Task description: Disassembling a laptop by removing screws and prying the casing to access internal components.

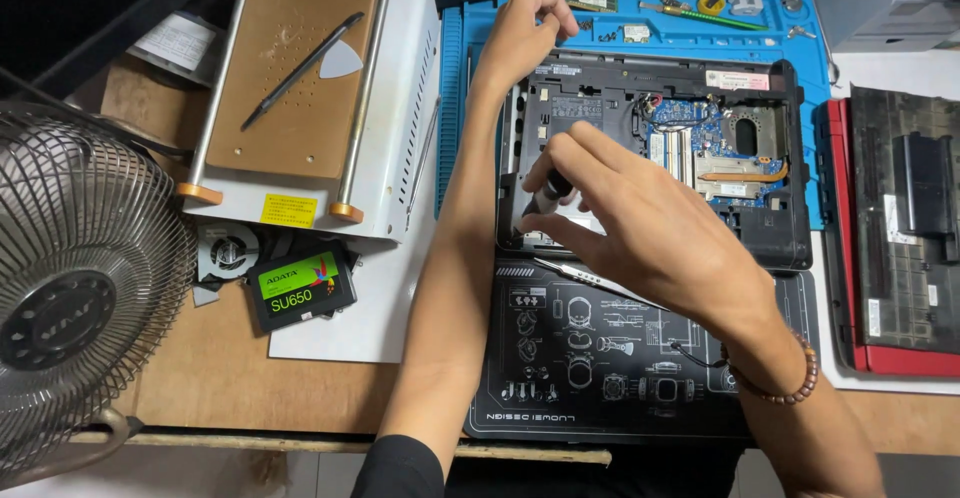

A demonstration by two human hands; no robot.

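Head cam: right hand (640, 228) pinching a black-handled screwdriver (552, 190) in the opened black laptop chassis (760, 228) on the surface, left hand (520, 33) gripping its top-left corner. Looks like mid-unscrewing; keep the tip seated.

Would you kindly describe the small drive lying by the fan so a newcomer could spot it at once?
Start at the metal desk fan on the left, then look right, just below the white machine. There lies a flat black rectangular drive, tilted, beside a small bare cooling fan; its bright green label sets it apart.
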